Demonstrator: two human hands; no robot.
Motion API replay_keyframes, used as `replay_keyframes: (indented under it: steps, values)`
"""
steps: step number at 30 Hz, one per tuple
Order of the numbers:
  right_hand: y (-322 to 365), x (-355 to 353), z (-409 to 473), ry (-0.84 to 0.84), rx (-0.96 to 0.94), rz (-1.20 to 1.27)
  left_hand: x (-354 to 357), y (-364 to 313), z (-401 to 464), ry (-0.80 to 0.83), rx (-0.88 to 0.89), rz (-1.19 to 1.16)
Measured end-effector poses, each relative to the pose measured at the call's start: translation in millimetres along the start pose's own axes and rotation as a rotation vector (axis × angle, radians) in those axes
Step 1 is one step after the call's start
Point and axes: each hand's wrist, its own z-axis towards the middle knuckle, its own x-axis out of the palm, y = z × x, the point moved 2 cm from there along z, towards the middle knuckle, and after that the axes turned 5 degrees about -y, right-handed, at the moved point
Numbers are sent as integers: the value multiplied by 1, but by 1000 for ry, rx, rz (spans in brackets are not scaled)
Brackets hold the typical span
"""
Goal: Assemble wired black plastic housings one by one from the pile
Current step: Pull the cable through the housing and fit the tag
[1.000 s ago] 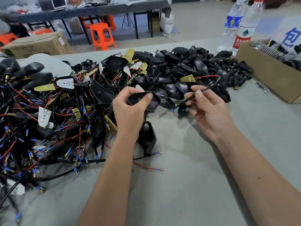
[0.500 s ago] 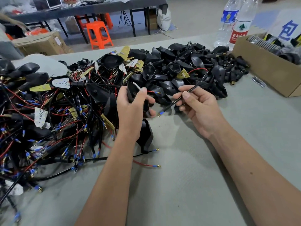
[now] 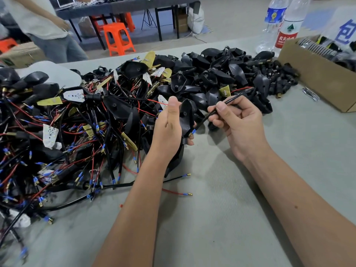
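Head view: a black plastic housing [image 3: 185, 120] is gripped upright in the left hand [image 3: 169, 130] while a sleeved wire [image 3: 215, 110], pinched by the right hand [image 3: 238, 124], is held at its lower opening, not yet threaded; the pile [image 3: 134, 101] behind remains large.

Two water bottles [image 3: 280, 26] are standing just left of the cardboard box [image 3: 319, 74]; an orange stool [image 3: 118, 38] is sitting far left of that box, beside a standing person [image 3: 48, 29].
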Motion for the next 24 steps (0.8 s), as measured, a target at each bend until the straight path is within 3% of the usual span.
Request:
replay_keyframes:
  steps: [13,19,24]
  values:
    - [-3,8,-4,42,-44,-176,9,-3,-4,131,28,111]
    - [-3,3,-4,-30,-78,-335,6,-7,-3,302,-101,-102]
    - [-5,7,-6,70,-125,-487,8,-5,-5,329,-93,-104]
